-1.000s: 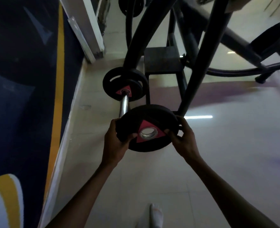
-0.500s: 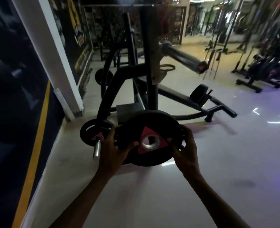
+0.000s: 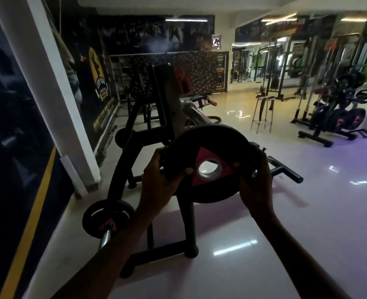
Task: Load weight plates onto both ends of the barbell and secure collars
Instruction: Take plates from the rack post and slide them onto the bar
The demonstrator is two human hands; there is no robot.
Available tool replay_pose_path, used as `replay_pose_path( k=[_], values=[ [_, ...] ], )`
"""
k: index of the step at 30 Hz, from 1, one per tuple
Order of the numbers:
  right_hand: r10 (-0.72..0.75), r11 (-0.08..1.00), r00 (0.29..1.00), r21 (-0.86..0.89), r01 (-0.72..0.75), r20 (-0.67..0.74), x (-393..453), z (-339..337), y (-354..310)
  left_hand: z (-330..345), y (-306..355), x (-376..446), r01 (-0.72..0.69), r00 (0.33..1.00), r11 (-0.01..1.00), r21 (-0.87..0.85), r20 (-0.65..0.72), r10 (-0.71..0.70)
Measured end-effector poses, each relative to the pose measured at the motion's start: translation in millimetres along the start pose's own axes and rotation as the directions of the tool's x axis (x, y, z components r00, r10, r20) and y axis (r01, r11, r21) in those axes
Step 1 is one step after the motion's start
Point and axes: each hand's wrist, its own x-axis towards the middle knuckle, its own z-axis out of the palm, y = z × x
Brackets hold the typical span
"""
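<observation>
Now left hand [image 3: 156, 180], right hand [image 3: 254, 186], fingers clamped on weight plate [image 3: 208, 162] (red triangle), above barbell [image 3: 105, 236].

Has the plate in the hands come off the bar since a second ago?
Yes. The held plate has been lifted up and away from the barbell on the floor; daylight now shows through its centre hole.

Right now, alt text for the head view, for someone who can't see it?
Two hands, left hand and right hand, hold a black weight plate with a red triangle at chest height in a dim gym. Below left, a barbell carrying a smaller plate lies on the floor beside a black rack.
</observation>
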Motion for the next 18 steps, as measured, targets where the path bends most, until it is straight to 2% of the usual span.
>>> replay_pose_path(
  k=[7, 18],
  values=[
    [0.020, 1.000, 0.999, 0.016, -0.020, -0.027, 83.8, 1.4, 51.1, 52.3, -3.0, 66.4, -0.021, 0.995, 0.999, 0.038, -0.093, 0.024],
    [-0.076, 0.996, 0.996, 0.043, 0.074, 0.044, 114.4, -6.7, 86.0, 74.9, -4.5, 72.3, -0.078, 0.993, 0.996, 0.039, -0.087, 0.081]
  ],
)
